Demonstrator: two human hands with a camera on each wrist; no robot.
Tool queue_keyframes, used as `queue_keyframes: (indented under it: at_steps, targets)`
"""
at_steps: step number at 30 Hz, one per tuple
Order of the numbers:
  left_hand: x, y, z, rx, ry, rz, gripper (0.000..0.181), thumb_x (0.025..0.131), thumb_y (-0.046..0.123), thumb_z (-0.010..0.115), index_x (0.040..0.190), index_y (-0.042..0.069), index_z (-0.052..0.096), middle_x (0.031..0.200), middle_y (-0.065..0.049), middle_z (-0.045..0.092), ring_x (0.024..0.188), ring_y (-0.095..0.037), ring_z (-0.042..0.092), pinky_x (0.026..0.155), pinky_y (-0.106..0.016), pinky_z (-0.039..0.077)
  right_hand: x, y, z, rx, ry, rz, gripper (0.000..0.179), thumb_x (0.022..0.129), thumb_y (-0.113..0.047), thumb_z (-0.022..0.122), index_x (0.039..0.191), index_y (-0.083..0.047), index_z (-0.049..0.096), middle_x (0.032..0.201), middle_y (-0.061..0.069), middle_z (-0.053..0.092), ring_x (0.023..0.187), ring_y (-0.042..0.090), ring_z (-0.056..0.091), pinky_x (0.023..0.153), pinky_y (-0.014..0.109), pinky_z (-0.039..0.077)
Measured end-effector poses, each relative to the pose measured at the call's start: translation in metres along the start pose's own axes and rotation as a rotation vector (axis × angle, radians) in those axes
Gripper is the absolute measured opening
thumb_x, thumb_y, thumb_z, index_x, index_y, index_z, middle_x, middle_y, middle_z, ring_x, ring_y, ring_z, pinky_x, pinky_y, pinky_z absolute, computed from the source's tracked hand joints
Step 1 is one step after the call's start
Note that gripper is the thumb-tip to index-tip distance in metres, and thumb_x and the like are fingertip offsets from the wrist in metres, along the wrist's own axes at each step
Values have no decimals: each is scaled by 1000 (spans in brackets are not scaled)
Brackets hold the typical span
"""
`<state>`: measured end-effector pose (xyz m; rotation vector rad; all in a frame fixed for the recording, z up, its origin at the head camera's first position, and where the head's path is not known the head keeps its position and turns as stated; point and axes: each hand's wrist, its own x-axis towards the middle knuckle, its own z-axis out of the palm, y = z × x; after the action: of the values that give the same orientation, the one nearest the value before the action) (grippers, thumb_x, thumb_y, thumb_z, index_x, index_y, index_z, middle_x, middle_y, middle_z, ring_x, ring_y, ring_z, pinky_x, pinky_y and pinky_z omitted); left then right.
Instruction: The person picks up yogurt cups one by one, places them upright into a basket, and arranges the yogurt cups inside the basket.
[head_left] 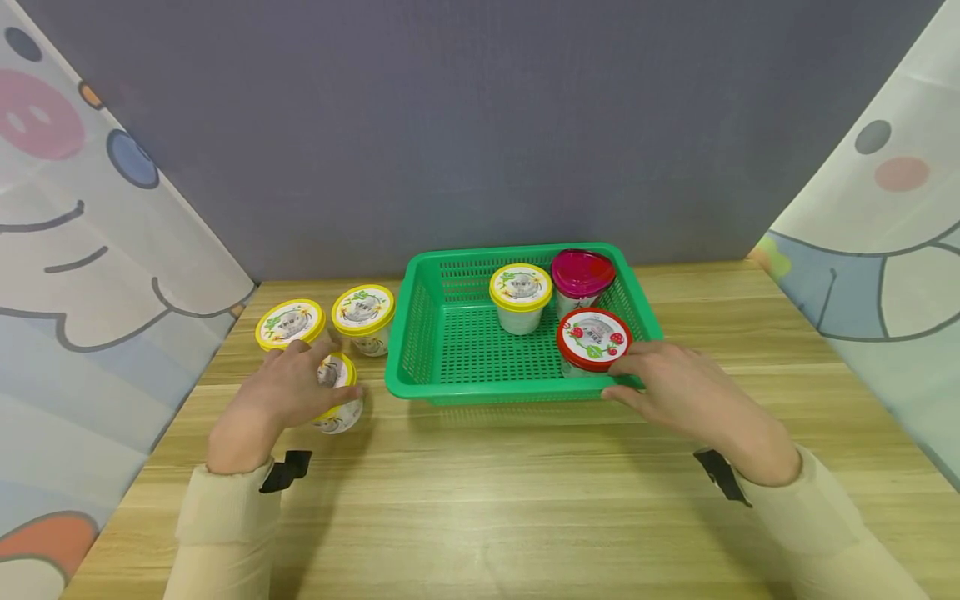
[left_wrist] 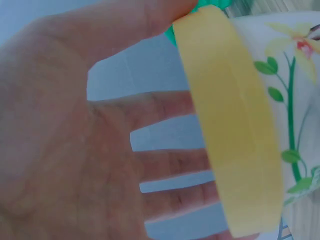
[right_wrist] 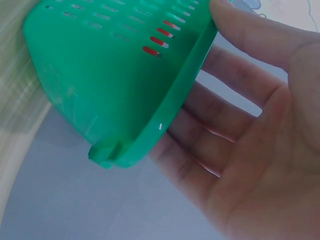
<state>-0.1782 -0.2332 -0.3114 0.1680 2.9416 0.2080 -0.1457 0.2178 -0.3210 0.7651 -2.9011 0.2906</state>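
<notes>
My left hand (head_left: pixel 285 387) holds a white tub with a yellow lid (head_left: pixel 343 414), thumb and fingers on opposite sides of the lid. In the left wrist view the yellow rim (left_wrist: pixel 232 125) hides the fingertips, and flowers and green leaves decorate the tub's side. The front right corner of a green plastic basket (head_left: pixel 495 390) is gripped by my right hand (head_left: pixel 678 387); its thumb lies along the rim (right_wrist: pixel 172 102) while the fingers go behind it. Inside the basket are a yellow-lidded tub (head_left: pixel 520 292), a magenta-lidded tub (head_left: pixel 582 273) and a red-lidded tub (head_left: pixel 595 337).
Two more yellow-lidded tubs, one at the far left (head_left: pixel 291 320) and one beside the basket (head_left: pixel 363 310), stand on the wooden table (head_left: pixel 480 500). A grey panel (head_left: pixel 480 125) rises behind the table. Cartoon-printed sheets (head_left: pixel 90 250) border both sides.
</notes>
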Motion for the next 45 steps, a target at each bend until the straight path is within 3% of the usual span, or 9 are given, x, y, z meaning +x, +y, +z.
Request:
queue_keyframes:
  at_steps: [10, 20, 45]
  targets:
    - [9, -6, 4, 5, -25, 19, 86, 87, 58, 68, 151, 6, 44, 142, -34, 41, 126, -63, 36, 87, -76, 41, -1, 2, 0, 4, -3, 3, 22, 85, -28, 83, 100, -12, 78, 100, 1, 70, 91, 27, 68, 69, 51, 56]
    - [9, -7, 6, -9, -9, 13, 84, 87, 58, 67, 150, 6, 45, 139, -34, 42, 120, -57, 41, 83, -72, 45, 2, 0, 0, 1, -3, -3, 21, 85, -28, 83, 99, -13, 78, 100, 1, 70, 91, 27, 68, 71, 50, 56]
    - [7, 7, 1, -1, 56, 99, 77, 86, 54, 69, 145, 7, 53, 132, -29, 51, 112, -51, 47, 85, -67, 44, 0, 0, 2, 9, 9, -23, 19, 86, -27, 83, 98, -12, 78, 99, 0, 71, 89, 26, 68, 71, 51, 56]
